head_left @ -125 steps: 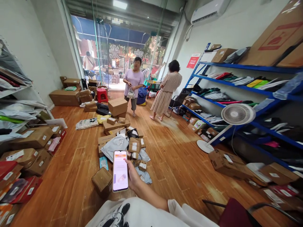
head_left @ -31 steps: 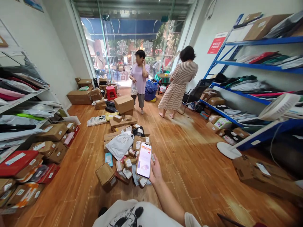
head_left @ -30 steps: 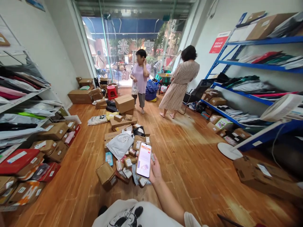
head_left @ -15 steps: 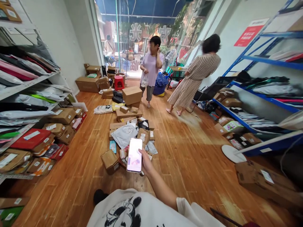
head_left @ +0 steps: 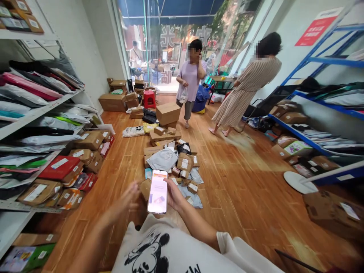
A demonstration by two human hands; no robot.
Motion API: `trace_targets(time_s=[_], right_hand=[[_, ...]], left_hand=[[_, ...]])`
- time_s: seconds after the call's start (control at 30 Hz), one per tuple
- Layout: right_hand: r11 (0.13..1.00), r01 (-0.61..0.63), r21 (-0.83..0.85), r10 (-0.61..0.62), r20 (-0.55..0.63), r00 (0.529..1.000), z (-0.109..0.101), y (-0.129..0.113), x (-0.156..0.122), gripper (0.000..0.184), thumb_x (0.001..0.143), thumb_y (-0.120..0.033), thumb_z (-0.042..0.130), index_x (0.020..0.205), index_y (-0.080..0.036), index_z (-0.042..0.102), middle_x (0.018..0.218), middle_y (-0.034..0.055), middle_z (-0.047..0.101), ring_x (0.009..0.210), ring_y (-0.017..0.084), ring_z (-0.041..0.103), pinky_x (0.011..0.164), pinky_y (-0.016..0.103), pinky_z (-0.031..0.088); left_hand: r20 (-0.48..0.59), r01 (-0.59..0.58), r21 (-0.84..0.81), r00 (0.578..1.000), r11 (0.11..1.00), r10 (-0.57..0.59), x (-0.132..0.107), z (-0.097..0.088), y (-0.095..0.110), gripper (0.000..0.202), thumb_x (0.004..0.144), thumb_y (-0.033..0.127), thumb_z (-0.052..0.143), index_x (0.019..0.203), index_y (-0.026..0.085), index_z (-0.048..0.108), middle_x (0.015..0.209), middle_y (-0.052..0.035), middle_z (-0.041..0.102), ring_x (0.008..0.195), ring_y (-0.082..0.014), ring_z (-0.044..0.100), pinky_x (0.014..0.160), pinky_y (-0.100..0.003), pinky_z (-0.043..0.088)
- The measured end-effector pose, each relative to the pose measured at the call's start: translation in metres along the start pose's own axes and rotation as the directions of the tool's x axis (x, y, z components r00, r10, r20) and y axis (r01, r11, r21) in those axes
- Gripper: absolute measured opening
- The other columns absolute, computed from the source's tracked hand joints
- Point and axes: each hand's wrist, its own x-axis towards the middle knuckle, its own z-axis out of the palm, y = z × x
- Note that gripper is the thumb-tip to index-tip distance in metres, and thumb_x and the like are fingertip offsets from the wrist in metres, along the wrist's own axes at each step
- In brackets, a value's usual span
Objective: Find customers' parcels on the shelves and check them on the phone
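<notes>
My right hand is closed around a smartphone, its thumb over the right edge of the lit screen. Pink and white content shows on the display. To the left of the phone is my left hand, smeared by motion and apart from it; how its fingers are held is unclear. Beyond the phone lies a pile of parcels on the wooden floor, with a grey plastic mailer bag on top and a cardboard box beside it. The phone hides part of a small carton.
A shelf packed with bagged parcels stands at left, a blue rack at right. One person in a lilac top and another in a striped dress stand ahead. A red stool and a large carton sit on the floor.
My left hand has come into view from the lower left, near the phone. The phone is slightly lower and its screen content differs. The whole view has shifted, with the room sliding right.
</notes>
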Motion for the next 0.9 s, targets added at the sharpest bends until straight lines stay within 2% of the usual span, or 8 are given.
trace_targets(time_s=[0.07, 0.13, 0.23, 0.33, 0.47, 0.6, 0.73, 0.9], right_hand=[[1.0, -0.016, 0.012, 0.015, 0.094, 0.995, 0.024, 0.01, -0.001, 0.028, 0.071, -0.019, 0.068, 0.099, -0.013, 0.064, 0.089, 0.0084, 0.075, 0.082, 0.023, 0.071, 0.078, 0.035, 0.055], [1.0, -0.015, 0.013, 0.012, 0.208, 0.978, 0.047, 0.021, -0.001, 0.036, 0.069, -0.014, 0.068, 0.105, -0.016, 0.062, 0.097, 0.0066, 0.074, 0.091, 0.023, 0.069, 0.086, 0.035, 0.053], [1.0, -0.022, -0.022, 0.028, 0.312, 0.95, 0.074, 0.038, 0.002, 0.046, 0.072, -0.018, 0.068, 0.117, -0.022, 0.057, 0.101, 0.0025, 0.073, 0.089, 0.022, 0.069, 0.081, 0.034, 0.054], [0.996, -0.008, -0.085, 0.033, 0.292, 0.956, 0.093, 0.054, 0.009, 0.049, 0.074, -0.023, 0.068, 0.121, -0.023, 0.055, 0.098, 0.0005, 0.073, 0.083, 0.021, 0.068, 0.072, 0.03, 0.053], [0.988, 0.042, -0.15, 0.005, 0.298, 0.955, 0.106, 0.069, 0.019, 0.046, 0.076, -0.026, 0.067, 0.121, -0.023, 0.057, 0.104, 0.0012, 0.071, 0.094, 0.023, 0.065, 0.079, 0.032, 0.051], [0.97, 0.1, -0.22, -0.029, 0.305, 0.952, 0.112, 0.079, 0.025, 0.049, 0.076, -0.027, 0.067, 0.124, -0.024, 0.056, 0.116, 0.0018, 0.068, 0.108, 0.025, 0.06, 0.084, 0.033, 0.049], [0.953, 0.137, -0.272, -0.046, 0.318, 0.947, 0.116, 0.086, 0.026, 0.057, 0.073, -0.021, 0.068, 0.127, -0.023, 0.051, 0.116, 0.0023, 0.067, 0.106, 0.025, 0.06, 0.084, 0.033, 0.049], [0.928, 0.149, -0.343, -0.006, 0.385, 0.923, 0.12, 0.088, 0.022, 0.077, 0.064, -0.007, 0.065, 0.135, -0.025, 0.04, 0.128, 0.004, 0.06, 0.119, 0.026, 0.055, 0.095, 0.038, 0.046]], left_hand=[[0.054, 0.073, -0.092, 0.996, 0.993, -0.068, -0.002, -0.007, -0.013, 0.072, 0.086, 0.061, 0.053, 0.146, 0.026, 0.033, 0.139, -0.0169, 0.05, 0.112, -0.0339, 0.059, 0.07, -0.038, 0.056], [0.076, 0.088, -0.201, 0.994, 0.976, -0.074, -0.006, -0.017, -0.025, 0.083, 0.084, 0.057, 0.056, 0.152, 0.029, 0.017, 0.14, -0.0163, 0.05, 0.108, -0.0357, 0.061, 0.064, -0.036, 0.056], [0.03, 0.012, -0.285, 1.0, 0.959, -0.003, -0.017, -0.037, -0.032, 0.097, 0.078, 0.034, 0.065, 0.153, 0.036, 0.004, 0.139, -0.0124, 0.052, 0.104, -0.0335, 0.063, 0.064, -0.036, 0.057], [-0.007, -0.039, -0.289, 0.999, 0.956, 0.038, -0.031, -0.057, -0.03, 0.106, 0.07, 0.016, 0.064, 0.153, 0.039, 0.001, 0.138, -0.0097, 0.053, 0.108, -0.033, 0.061, 0.069, -0.038, 0.059], [-0.074, -0.083, -0.278, 0.995, 0.957, 0.065, -0.044, -0.073, -0.026, 0.107, 0.07, 0.012, 0.06, 0.153, 0.037, -0.001, 0.136, -0.0103, 0.054, 0.111, -0.0359, 0.058, 0.07, -0.043, 0.06], [-0.122, -0.094, -0.274, 0.991, 0.957, 0.063, -0.045, -0.085, -0.03, 0.103, 0.072, 0.013, 0.06, 0.153, 0.035, 0.001, 0.133, -0.0112, 0.056, 0.111, -0.0364, 0.058, 0.07, -0.045, 0.061], [-0.09, -0.135, -0.331, 0.99, 0.934, 0.111, -0.041, -0.099, -0.038, 0.098, 0.074, 0.022, 0.062, 0.153, 0.036, 0.006, 0.139, -0.0114, 0.051, 0.107, -0.037, 0.06, 0.061, -0.042, 0.061], [-0.137, -0.107, -0.334, 0.988, 0.936, 0.064, -0.04, -0.106, -0.041, 0.088, 0.083, 0.035, 0.06, 0.153, 0.035, 0.007, 0.137, -0.0137, 0.053, 0.097, -0.0331, 0.065, 0.051, -0.031, 0.058]])
